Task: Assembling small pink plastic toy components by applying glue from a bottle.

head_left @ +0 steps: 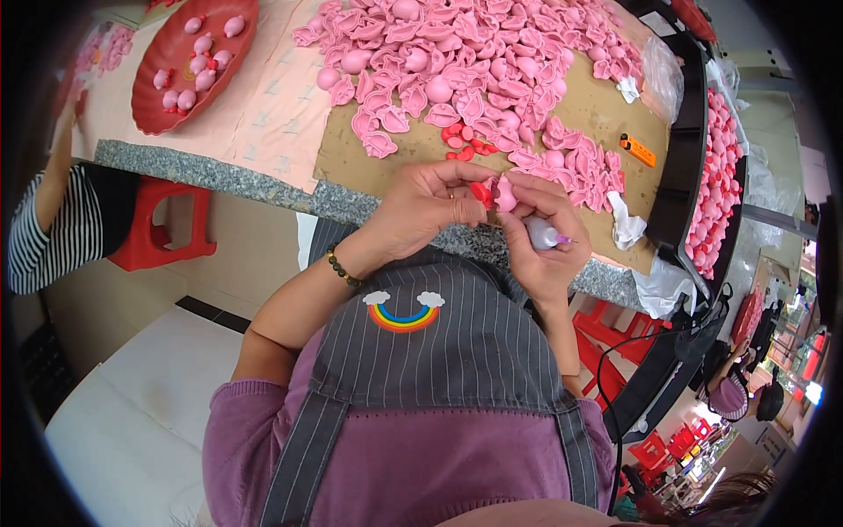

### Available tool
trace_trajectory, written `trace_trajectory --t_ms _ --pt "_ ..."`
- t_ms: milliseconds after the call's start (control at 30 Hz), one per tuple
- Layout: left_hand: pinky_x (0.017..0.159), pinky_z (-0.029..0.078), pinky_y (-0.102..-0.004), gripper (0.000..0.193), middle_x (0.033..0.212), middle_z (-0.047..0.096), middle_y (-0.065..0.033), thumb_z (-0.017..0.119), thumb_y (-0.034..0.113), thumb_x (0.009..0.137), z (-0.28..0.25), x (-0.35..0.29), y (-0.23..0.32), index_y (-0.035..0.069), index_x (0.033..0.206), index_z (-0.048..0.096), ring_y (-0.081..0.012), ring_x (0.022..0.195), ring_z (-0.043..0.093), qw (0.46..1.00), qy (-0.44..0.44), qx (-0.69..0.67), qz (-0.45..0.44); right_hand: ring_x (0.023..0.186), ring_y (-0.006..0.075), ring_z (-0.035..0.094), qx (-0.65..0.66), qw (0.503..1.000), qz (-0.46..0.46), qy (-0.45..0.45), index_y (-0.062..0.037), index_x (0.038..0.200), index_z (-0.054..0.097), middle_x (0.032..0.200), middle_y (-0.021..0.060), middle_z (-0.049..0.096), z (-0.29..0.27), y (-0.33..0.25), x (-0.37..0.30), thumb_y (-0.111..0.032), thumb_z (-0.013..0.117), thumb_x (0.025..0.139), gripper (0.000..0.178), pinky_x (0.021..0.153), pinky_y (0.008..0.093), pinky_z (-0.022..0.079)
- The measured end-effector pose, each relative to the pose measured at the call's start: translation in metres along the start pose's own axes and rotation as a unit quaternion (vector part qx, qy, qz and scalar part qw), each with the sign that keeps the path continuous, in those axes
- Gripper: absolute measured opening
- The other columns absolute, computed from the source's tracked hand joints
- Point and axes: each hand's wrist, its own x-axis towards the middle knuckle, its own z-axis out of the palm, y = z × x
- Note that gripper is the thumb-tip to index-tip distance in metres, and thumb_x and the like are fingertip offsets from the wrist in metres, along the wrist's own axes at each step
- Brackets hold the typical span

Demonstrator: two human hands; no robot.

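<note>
Just over the table's front edge, my two hands meet. My left hand [428, 209] pinches a small red plastic piece [481, 193] between thumb and fingers. Against it, the fingertips of my right hand [551, 230] grip a small pink plastic figure part [505, 195]. The same right hand also holds a small squeeze bottle [543, 235] with a purple tip in its palm. Beyond my hands lie several loose red pieces [460, 136] and a big heap of pink plastic shells [457, 70]. Whether the red and pink pieces are joined, I cannot tell.
A red tray [147, 112] with pink figures stands at the left. On the right are an orange lighter [638, 150], crumpled white tissue [625, 221] and a black bin [680, 176] of pink and red pieces. Another person's striped sleeve [35, 224] shows at far left.
</note>
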Motion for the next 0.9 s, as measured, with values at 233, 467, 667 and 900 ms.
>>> trace_trajectory --t_ms 233,467,667,900 --pt "0.076 0.051 -0.0266 0.032 0.100 0.061 -0.0107 0.060 0.005 0.083 0.0005 0.0001 0.0002 -0.003 0.114 0.053 -0.0136 0.084 0.060 1.000 -0.012 -0.003 -0.010 0.071 0.0121 0.057 -0.027 0.999 -0.003 0.017 0.0065 0.092 0.058 0.102 0.0184 0.060 0.0020 -0.0054 0.0008 0.014 0.062 0.069 0.024 0.062 0.0231 0.047" --pt "0.074 0.051 -0.0266 0.031 0.096 0.062 -0.0108 0.060 0.000 0.082 0.0009 0.0024 -0.0001 -0.004 0.112 0.054 -0.0137 0.082 0.060 1.000 0.016 0.010 0.005 0.071 0.0124 0.057 -0.038 0.999 -0.007 0.014 0.0063 0.089 0.060 0.100 0.0181 0.061 0.0026 -0.0088 0.0026 0.013 0.063 0.067 0.023 0.061 0.0228 0.047" --pt "0.082 0.050 -0.0287 0.033 0.102 0.061 -0.0103 0.061 0.001 0.081 -0.0024 0.0034 -0.0019 -0.002 0.113 0.054 -0.0149 0.091 0.060 0.998 0.004 0.068 0.009 0.070 0.0130 0.057 -0.059 0.998 -0.020 0.017 0.0063 0.087 0.060 0.099 0.0184 0.061 0.0022 -0.0062 0.0024 0.014 0.063 0.067 0.022 0.060 0.0229 0.047" --pt "0.082 0.050 -0.0280 0.032 0.101 0.062 -0.0103 0.060 -0.002 0.080 0.0021 0.0036 0.0031 -0.003 0.112 0.055 -0.0138 0.091 0.060 0.995 0.001 0.096 0.008 0.074 0.0149 0.058 -0.071 0.996 -0.039 0.020 0.0066 0.087 0.060 0.099 0.0185 0.061 0.0000 0.0005 -0.0023 0.014 0.063 0.068 0.021 0.062 0.0235 0.047"
